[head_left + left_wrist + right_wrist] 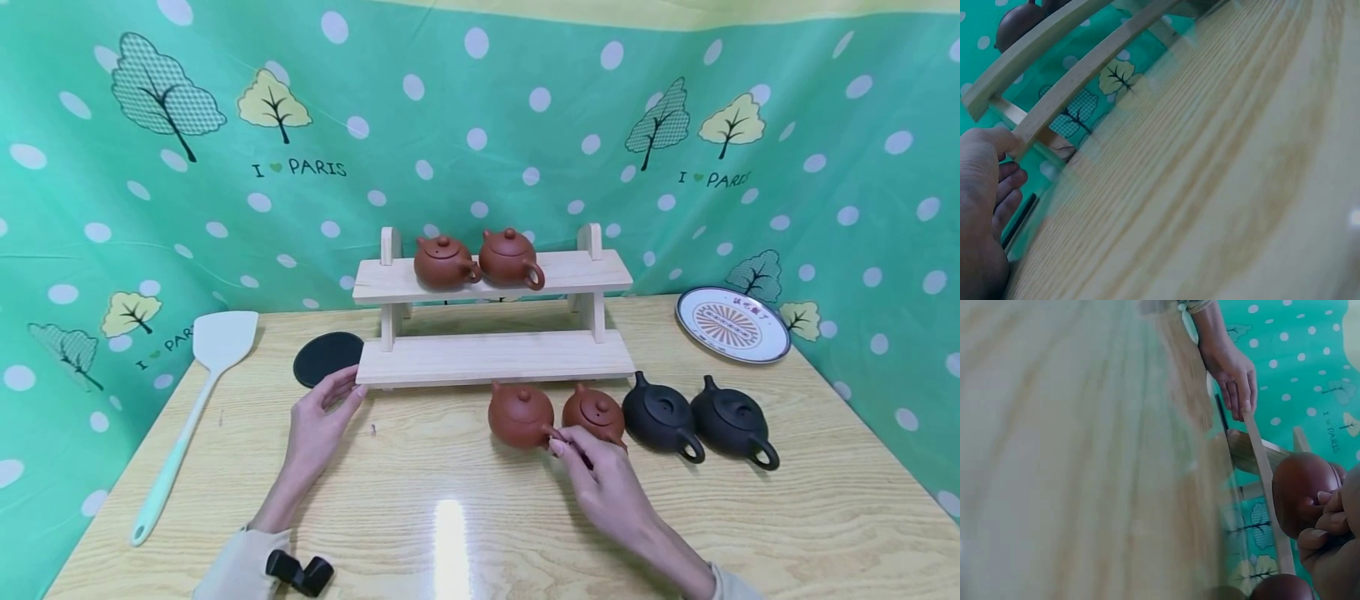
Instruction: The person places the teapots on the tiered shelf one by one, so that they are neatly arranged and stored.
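Note:
My right hand (603,483) pinches the handle of a reddish-brown teapot (519,417), which is in front of the wooden two-tier rack (480,357). In the right wrist view the fingers (1329,528) curl at that teapot's (1302,487) handle. My left hand (322,421) grips the left end of the rack's lower shelf, thumb in front. The left wrist view shows that thumb on the shelf board (1038,122). A second brown teapot (592,412) stands just right of the held one, partly behind my right hand. Two more brown teapots (444,262) sit side by side on the upper shelf.
Two black teapots (735,421) stand on the table at the right. Behind them a patterned plate (733,325) leans near the cloth. A black round disc (324,357) lies left of the rack. Farther left is a spatula (191,417) with a pale green handle.

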The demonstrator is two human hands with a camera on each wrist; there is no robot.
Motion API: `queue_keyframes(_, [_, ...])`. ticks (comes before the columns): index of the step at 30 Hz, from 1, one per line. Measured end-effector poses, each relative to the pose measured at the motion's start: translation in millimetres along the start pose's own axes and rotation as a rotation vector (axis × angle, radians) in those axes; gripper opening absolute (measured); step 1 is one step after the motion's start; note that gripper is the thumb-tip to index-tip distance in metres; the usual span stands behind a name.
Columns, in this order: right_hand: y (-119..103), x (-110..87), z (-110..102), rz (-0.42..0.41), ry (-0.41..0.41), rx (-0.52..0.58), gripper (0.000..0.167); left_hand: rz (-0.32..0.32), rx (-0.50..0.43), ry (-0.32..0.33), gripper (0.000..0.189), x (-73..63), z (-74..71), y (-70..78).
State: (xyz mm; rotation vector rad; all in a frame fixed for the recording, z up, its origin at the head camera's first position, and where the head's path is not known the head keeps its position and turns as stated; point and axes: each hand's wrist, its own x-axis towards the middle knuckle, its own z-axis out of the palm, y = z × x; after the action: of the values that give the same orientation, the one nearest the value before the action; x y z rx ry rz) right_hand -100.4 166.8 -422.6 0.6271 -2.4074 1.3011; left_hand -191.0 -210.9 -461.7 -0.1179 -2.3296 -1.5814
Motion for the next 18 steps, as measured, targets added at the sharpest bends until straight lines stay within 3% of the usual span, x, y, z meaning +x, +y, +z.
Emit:
queue_keyframes(8, [-2, 9.0, -11, 0.038, 0.021, -0.003, 0.014, 0.003, -0.004, -0.001, 0.041, -0.1, -0.3, 0.4])
queue_keyframes(18, [-1, 21.6, -25, -0.017, 0.082, -0.054, 0.015, 0.014, 0.003, -0.001, 0.041, -0.1, 0.0, -0.9])
